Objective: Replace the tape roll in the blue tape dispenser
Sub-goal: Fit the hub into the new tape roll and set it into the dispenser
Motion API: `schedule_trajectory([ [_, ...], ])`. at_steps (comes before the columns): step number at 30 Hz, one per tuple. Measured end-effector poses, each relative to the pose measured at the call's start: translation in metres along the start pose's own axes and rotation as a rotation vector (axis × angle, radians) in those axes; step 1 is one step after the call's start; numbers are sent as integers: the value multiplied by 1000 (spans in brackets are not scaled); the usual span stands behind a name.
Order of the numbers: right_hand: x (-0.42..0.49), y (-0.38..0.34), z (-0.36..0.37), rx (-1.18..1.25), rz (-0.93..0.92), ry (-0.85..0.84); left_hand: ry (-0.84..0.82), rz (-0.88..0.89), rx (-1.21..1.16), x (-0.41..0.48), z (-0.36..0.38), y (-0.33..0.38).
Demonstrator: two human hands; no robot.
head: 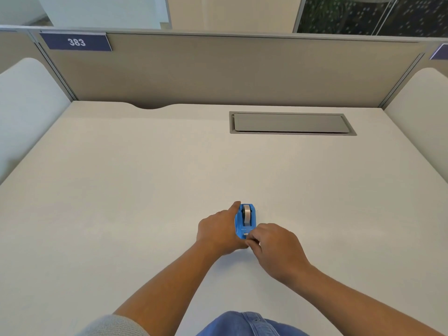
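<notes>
An office cubicle: a pale tabletop (121, 190) bounded by a grey-beige partition (218, 73), with white curved side panels at either edge. At upper left on the partition, a dark blue plate (76, 41) reads "383". Further right, a grey cable hatch (292, 123) sits flush in the tabletop, its lid closed; behind the partition at upper right, dark glass shows foliage.

Near the front centre of the tabletop, a person works on a blue dispenser (245, 220) that stands upright on the surface, its long axis running away from the camera. The left hand (218, 230) is clamped against the dispenser's left flank, forefinger stretched along the side toward the far end, thumb tucked at the near end. A grey tape roll (247, 215) sits in the dispenser's cradle, seen edge-on. The right hand (275, 247) is closed in a pinch at the dispenser's near end, beside the small metal cutter; whether it holds a strip of tape cannot be told. The two hands touch just below the dispenser. Bare forearms reach in from the bottom edge, above a grey sleeve (114, 327) and blue denim (249, 323).
</notes>
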State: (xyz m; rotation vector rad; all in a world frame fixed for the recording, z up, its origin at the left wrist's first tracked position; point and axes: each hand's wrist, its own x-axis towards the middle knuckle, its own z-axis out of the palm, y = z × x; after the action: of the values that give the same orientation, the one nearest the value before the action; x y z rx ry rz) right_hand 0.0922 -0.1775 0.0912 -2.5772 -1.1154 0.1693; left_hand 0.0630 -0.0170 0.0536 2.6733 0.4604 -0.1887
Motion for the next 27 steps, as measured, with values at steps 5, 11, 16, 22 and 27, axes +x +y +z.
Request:
schedule_trajectory([
  [5, -12, -2, 4, -31, -67, 82, 15, 1, -5, -1, 2, -1],
  [11, -15, -1, 8, -36, -65, 129, 21, 6, 3, 1, 3, -2],
  [16, -15, -1, 12, -34, -94, 140, 11, 5, 70, 2, 0, -2],
  [22, -13, 5, 20, -78, -111, 147, -2, 13, 114, 3, 0, -4],
  [27, -8, 10, 27, -95, -140, 162, -35, 13, 149, 5, -3, -4],
])
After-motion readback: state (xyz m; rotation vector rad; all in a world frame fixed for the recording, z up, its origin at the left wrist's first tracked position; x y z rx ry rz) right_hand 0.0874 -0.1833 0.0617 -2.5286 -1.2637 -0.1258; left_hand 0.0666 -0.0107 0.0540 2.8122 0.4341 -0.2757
